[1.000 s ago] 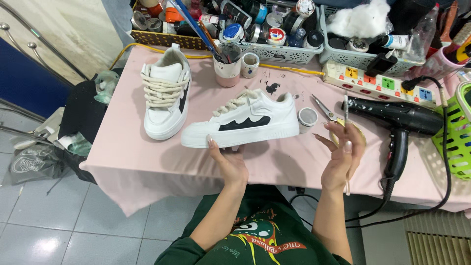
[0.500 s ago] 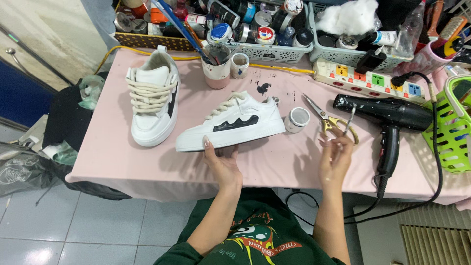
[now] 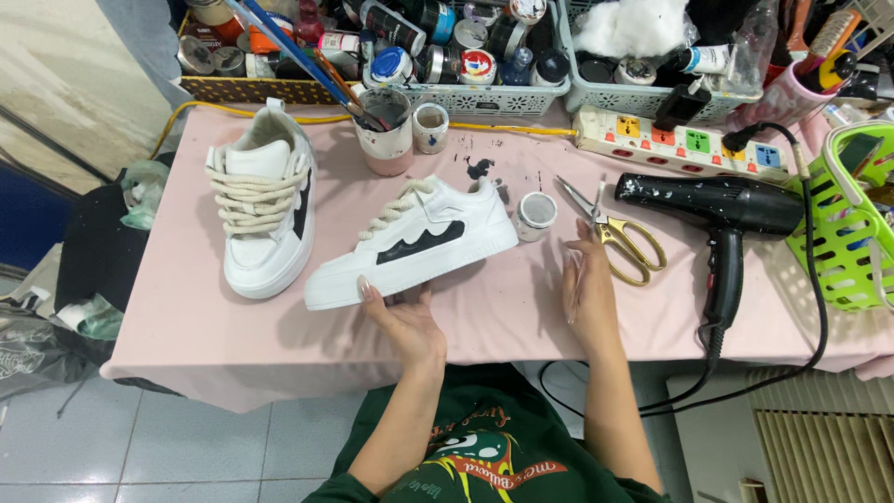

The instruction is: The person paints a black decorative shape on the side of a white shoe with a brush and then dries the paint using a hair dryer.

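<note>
- Head view, looking down on a pink-covered surface (image 3: 233,335) crowded with painting gear.
- Left hand (image 3: 402,315): its grip is on the near sole edge of the white sneaker (image 3: 414,244), which lies on its side in the middle of the surface; thumb on the sole, fingers tucked beneath.
- Right hand (image 3: 587,284): released, held flat and edge-on above the cloth, grasping nothing; it is just beside the gold-handled scissors (image 3: 619,237) without touching them.
- Work done, judging by how things lie: the held sneaker already carries a black wavy patch along its side panel, and black paint spots mark the cloth behind its heel.
- The second sneaker (image 3: 264,216) stands upright to the left, laced with thick cream laces, with a black patch showing on its inner side too; how complete that one is I cannot tell.
- Left, as far as can be judged: the rest of both uppers is plain white, and brushes stand in the paint cup (image 3: 384,130), so painting looks partly done rather than finished.
- A small open jar (image 3: 536,214) sits near the shoe's heel; a black hair dryer (image 3: 722,219) lies plugged in to the right.
</note>
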